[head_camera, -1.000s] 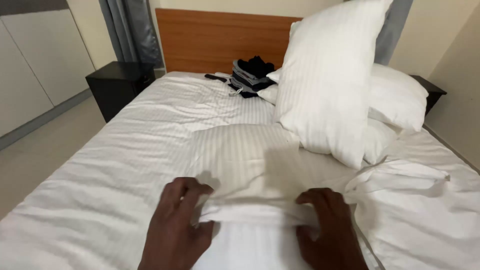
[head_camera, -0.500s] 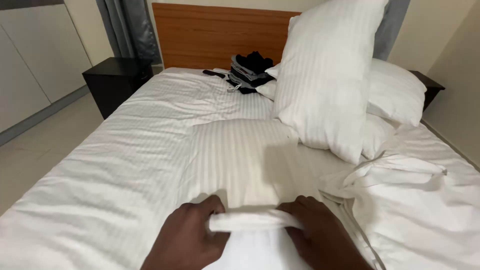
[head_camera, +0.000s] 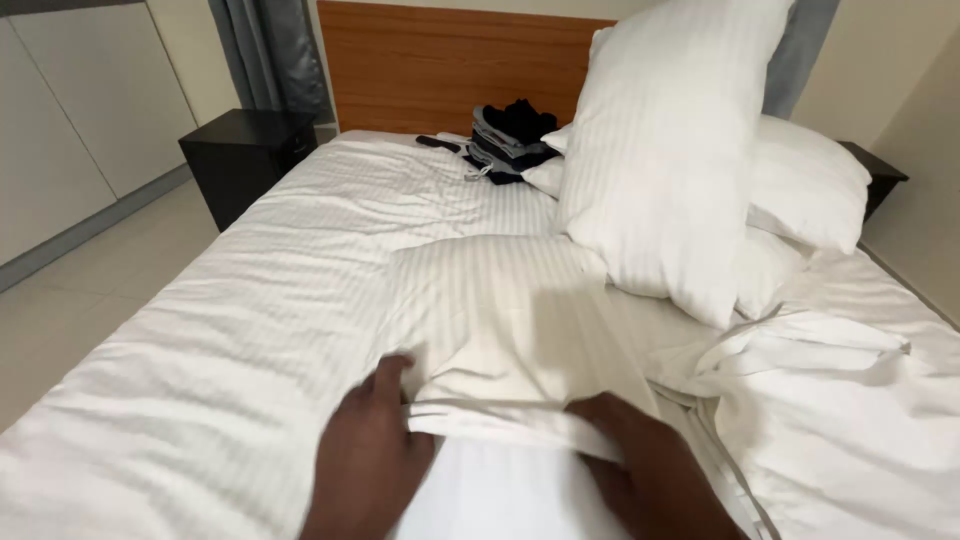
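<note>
A white striped pillowcase (head_camera: 490, 320) lies flat on the white bed (head_camera: 240, 330), its open end toward me. My left hand (head_camera: 372, 462) grips the left side of that folded open edge. My right hand (head_camera: 640, 462) holds the same edge on its right side, fingers curled into the cloth. Between the two hands the edge forms a thick rolled fold, and smooth white fabric shows below it.
A large upright pillow (head_camera: 665, 140) leans on two more pillows (head_camera: 805, 190) at the right. Crumpled white bedding (head_camera: 850, 420) is bunched at right. Folded dark clothes (head_camera: 510, 140) rest by the wooden headboard (head_camera: 440, 65). A black nightstand (head_camera: 245, 155) stands left of the bed.
Both hands first drew the pillowcase edge toward me and closer together, then moved slightly apart again. The view shifted a little.
</note>
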